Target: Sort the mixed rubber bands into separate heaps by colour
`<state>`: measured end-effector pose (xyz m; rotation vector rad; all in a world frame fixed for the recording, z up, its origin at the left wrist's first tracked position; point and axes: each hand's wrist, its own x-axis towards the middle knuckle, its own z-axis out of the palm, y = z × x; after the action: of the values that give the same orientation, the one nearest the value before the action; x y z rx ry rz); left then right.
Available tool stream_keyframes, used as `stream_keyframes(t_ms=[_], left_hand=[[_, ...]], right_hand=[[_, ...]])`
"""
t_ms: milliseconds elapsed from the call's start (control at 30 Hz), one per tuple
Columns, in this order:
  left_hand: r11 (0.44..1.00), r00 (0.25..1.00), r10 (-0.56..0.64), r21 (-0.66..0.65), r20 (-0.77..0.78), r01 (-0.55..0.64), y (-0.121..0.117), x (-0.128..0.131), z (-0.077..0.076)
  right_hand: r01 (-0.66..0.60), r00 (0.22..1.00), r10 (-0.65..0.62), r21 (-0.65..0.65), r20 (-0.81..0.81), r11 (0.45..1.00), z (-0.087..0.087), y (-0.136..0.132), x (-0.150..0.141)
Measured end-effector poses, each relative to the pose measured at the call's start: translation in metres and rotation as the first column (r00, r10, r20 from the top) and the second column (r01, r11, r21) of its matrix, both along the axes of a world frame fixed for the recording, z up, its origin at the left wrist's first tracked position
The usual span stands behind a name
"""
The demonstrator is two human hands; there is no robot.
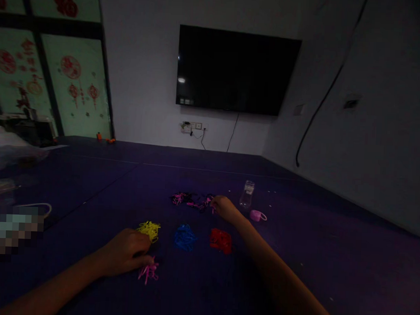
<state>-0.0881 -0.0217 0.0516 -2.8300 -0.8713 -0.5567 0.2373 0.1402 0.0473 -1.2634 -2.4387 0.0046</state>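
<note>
Well short of the purple surface's (191, 290) back edge, the left hand (129, 251), thumb and fingers parted, merely touches pink bands (148, 272) beside yellow bands (150, 230); a sideways sweep could mix them. Nearer that edge, the right hand (224, 207) reaches a pink-and-dark pile (181, 198) (its hold I cannot tell), where tangles could drag strays. Bottle label (249, 189): illegible. Far glass pane (85, 6): 福.

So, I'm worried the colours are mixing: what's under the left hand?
Past the left hand shows a yellow pile, and by its thumb a pink pile; anything directly beneath the hand is covered.
</note>
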Motion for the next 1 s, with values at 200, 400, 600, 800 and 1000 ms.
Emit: stream_keyframes(t_ms=[200,400,600,800,1000], left_hand=[[1.0,1.0,-0.006,-0.014,0.013,0.006,-0.002,0.001,0.002],[1.0,1.0,0.004,-0.029,0.03,-0.003,-0.002,0.001,0.001],[0.999,1.0,-0.006,-0.034,0.028,0.007,-0.002,0.001,0.001],[1.0,1.0,0.0,-0.03,0.017,0.0,-0.003,0.003,0.003],[0.999,1.0,0.005,-0.034,0.009,-0.005,-0.002,0.002,0.002]], right_hand=[[0.031,0.999,-0.032,-0.028,-0.022,0.999,0.016,-0.002,0.003],[0.032,0.998,-0.026,-0.127,0.05,0.991,0.012,-0.002,0.004],[0.002,0.997,0.011,-0.171,0.08,0.985,0.009,-0.003,0.004],[-0.022,0.993,0.044,-0.186,0.114,0.982,0.01,-0.006,-0.001],[0.037,0.99,-0.02,-0.127,0.137,0.991,0.009,-0.012,-0.009]])
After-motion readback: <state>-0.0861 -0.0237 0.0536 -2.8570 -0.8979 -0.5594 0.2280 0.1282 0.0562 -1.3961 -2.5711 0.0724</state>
